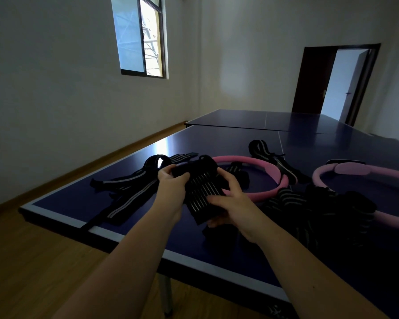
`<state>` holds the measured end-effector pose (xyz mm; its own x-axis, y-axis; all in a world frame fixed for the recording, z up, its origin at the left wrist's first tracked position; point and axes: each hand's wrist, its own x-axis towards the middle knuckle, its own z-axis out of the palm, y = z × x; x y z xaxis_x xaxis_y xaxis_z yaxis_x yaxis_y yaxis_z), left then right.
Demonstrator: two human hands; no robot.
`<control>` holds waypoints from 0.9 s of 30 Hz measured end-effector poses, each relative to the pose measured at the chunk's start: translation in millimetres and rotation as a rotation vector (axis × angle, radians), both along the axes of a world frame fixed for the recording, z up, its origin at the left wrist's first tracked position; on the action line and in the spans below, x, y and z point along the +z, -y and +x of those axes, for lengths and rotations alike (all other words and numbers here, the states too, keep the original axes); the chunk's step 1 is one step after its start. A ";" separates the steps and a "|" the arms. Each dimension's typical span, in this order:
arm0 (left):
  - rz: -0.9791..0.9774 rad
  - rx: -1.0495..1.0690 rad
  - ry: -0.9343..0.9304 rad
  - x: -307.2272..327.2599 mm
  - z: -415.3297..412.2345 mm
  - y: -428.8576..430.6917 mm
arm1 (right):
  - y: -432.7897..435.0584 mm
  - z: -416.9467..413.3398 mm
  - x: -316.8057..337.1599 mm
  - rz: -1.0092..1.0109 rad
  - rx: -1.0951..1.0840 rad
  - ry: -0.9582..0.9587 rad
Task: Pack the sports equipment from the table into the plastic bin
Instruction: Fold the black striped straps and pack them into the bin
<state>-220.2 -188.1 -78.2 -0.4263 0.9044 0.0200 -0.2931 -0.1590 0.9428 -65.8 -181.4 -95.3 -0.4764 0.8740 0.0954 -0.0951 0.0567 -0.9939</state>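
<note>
The left hand (172,183) is gripping the far end of the folded black striped band (202,192) and the right hand (232,201) is clamping its near side, just above the table (67,203). Its long axis is pointing away from the person. The plastic bin is not showing.

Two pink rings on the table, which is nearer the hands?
The brighter pink ring in the middle, just behind the right hand; the paler ring lies farther right, cut off by the frame edge.
</note>
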 end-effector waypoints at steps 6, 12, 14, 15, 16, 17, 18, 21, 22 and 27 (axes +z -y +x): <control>0.092 0.075 -0.143 -10.8 -2.5 -4.6 | 5.1 2.3 -1.3 0.185 -0.150 -0.111; 0.112 0.039 -0.207 -16.5 -1.2 -6.9 | 1.7 6.7 1.3 0.202 -0.060 -0.091; 0.097 0.001 -0.229 -20.3 -0.6 -6.7 | 0.6 7.2 3.5 0.284 -0.164 -0.049; 0.089 -0.024 -0.237 -22.3 0.3 -5.5 | -0.8 6.9 3.6 0.325 -0.236 -0.038; 0.083 -0.055 -0.238 -23.6 2.3 -3.2 | -2.3 6.2 3.2 0.363 -0.296 -0.033; 0.077 -0.090 -0.229 -24.6 4.7 -1.2 | -4.1 5.4 2.9 0.389 -0.340 -0.026; 0.070 -0.125 -0.222 -25.1 7.3 0.4 | -5.4 4.2 2.7 0.405 -0.373 -0.005; 0.064 -0.195 -0.224 -25.5 13.4 3.2 | -16.1 0.9 -1.6 0.458 -0.475 0.097; 0.066 -0.202 -0.218 -25.9 13.9 2.9 | -19.2 0.2 -2.0 0.466 -0.497 0.114; 0.072 -0.234 -0.140 -28.9 7.9 4.2 | -26.9 -0.9 -6.9 0.365 -0.450 0.074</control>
